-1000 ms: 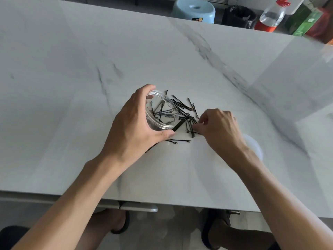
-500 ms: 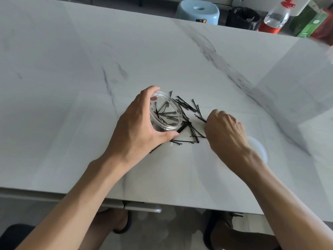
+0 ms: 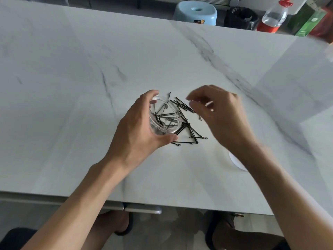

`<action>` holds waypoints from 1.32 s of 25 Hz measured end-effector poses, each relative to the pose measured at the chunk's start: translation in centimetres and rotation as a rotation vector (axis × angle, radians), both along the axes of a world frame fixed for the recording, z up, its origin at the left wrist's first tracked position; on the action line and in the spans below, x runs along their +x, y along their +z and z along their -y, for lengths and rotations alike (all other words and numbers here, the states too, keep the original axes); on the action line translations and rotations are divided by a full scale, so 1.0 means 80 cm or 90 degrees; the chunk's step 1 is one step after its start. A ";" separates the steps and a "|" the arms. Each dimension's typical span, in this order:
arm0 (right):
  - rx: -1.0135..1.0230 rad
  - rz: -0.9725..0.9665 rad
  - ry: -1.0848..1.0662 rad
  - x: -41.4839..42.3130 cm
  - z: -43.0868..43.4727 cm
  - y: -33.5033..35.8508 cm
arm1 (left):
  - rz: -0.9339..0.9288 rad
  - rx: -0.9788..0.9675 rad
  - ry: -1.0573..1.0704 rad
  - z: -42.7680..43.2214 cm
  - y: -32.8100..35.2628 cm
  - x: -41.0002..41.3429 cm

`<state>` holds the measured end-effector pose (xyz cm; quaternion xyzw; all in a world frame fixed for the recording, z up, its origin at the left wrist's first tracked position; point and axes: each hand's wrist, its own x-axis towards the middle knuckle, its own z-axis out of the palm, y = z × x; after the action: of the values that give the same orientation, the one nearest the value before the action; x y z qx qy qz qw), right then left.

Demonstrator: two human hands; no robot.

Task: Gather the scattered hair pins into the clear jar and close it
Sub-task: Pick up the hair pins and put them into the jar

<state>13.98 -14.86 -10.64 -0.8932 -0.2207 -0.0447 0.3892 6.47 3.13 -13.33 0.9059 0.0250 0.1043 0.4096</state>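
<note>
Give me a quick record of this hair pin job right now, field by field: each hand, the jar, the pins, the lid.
left hand: left hand grips the clear jar, tilted with its mouth toward the pile
right hand: right hand raised above the pins, fingertips pinched; too blurred to tell whether it holds a pin
jar: open, some pins already inside
hair pins: loose pile of hair pins on the table, beside the jar
lid: white lid on the table, partly hidden by the right forearm

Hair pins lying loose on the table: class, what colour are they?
Black, seen clearly in the head view: the hair pins contrast against the pale marbled table.
</note>
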 end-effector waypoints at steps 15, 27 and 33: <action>-0.446 -0.044 -0.031 -0.021 0.013 -0.048 | 0.004 0.003 0.018 -0.001 0.002 0.000; -0.420 0.012 -0.071 -0.022 0.017 -0.044 | 0.007 0.004 0.016 -0.001 0.003 0.001; -0.009 0.048 0.000 -0.012 0.002 0.011 | -0.003 -0.004 -0.017 0.004 0.000 0.000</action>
<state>12.99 -15.02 -9.75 -0.8938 -0.2356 -0.0769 0.3739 6.47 2.84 -13.36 0.9051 0.0142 0.0969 0.4138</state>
